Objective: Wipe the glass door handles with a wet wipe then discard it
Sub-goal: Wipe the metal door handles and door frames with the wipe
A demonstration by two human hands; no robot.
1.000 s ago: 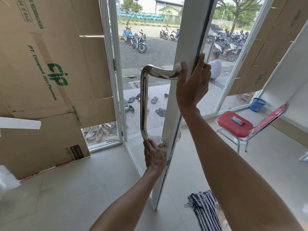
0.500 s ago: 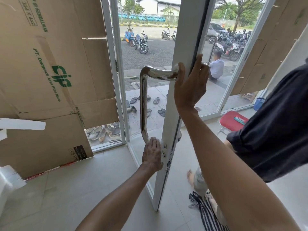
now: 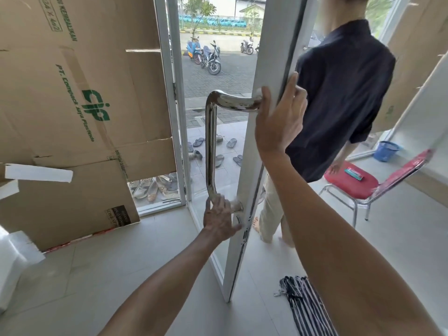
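Nearest, on the tiled floor at lower right, a striped cloth is noted. The left hand is closed round the lower bend of the chrome door handle, just beside its lower mount, with the thumb spread out to the right. A pale blur is seen at its fingers; whether this is the wet wipe cannot be told. The handle is fixed upright to the white door frame, and the door is stood ajar. The right hand is laid against the door's edge beside the upper mount, fingers straight and spread. Beyond the door, a barefoot person in a dark shirt is observed next to a red chair. Cardboard sheets are recorded at left. Sandals and parked motorcycles are seen outside.
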